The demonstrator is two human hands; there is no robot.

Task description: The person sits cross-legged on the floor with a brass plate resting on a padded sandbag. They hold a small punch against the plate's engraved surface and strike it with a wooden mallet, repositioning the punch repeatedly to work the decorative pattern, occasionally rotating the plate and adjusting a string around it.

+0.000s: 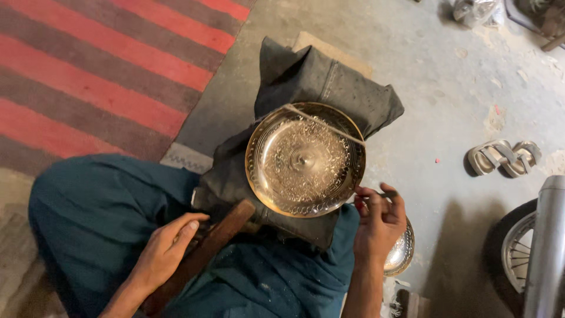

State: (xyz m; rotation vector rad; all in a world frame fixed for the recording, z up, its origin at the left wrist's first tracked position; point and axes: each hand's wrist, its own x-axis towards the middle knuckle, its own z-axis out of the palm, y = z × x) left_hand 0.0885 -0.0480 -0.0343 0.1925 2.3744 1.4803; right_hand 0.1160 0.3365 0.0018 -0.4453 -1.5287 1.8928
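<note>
Resting flat on the wooden handle, left hand sits below-left of the brass plate; right hand, fingers curled, empty, touches its lower-right rim.

From my feed there's a lot I just can't make out. My left hand sits on a wooden handle, but the handle's far end disappears under the dark cloth, so whatever it's attached to is hidden. My right hand covers most of a second shiny metal piece, and I can't tell if the fingers pinch anything. The engraving on the brass plate is too fine to read as a pattern. On the right, a wheel and a metal tube get chopped by the frame edge. Far right corner, a crumpled bag is cut off too.
</note>
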